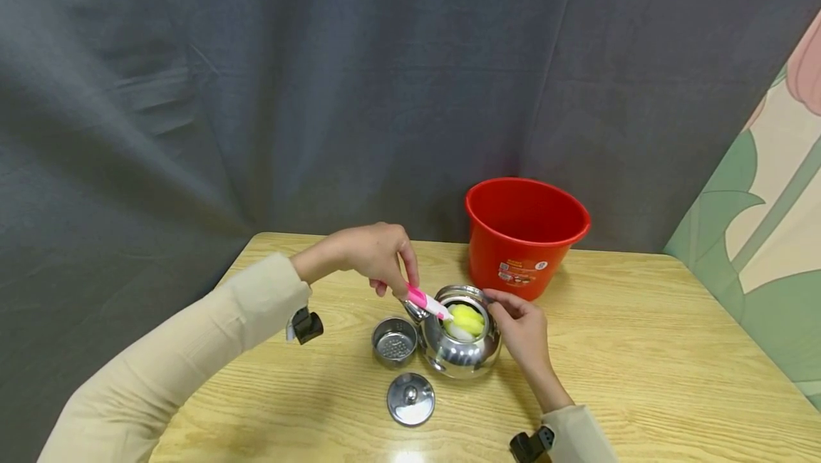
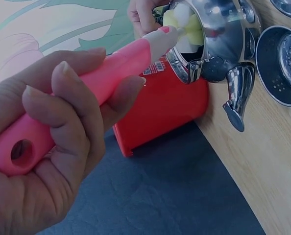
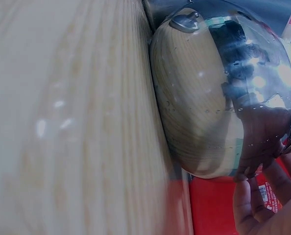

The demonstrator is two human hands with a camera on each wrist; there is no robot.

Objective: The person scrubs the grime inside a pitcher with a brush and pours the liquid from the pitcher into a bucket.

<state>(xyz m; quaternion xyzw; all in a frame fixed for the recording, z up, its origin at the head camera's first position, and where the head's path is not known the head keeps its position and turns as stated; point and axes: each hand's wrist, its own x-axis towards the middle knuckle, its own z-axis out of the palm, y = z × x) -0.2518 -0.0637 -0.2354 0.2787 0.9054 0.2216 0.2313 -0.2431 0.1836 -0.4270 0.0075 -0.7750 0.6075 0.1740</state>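
My left hand (image 1: 381,253) grips the pink and white handle of a sponge brush (image 2: 118,68), which slants down into the mouth of a shiny steel teapot (image 1: 458,362). The yellow and white sponge head (image 1: 468,318) sits inside that mouth. With its fingers at the teapot's right rim and side, my right hand (image 1: 522,328) holds the pot on the table. Several of its fingertips touch the steel wall in the right wrist view. The spout (image 2: 238,93) points to the left, partly behind the brush in the head view.
A perforated steel strainer basket (image 1: 394,343) stands left of the teapot. In front of it lies the round steel lid (image 1: 410,400), knob up. Behind the pot is a red bucket (image 1: 513,263). A grey curtain (image 1: 385,92) hangs beyond the wooden table (image 1: 654,349).
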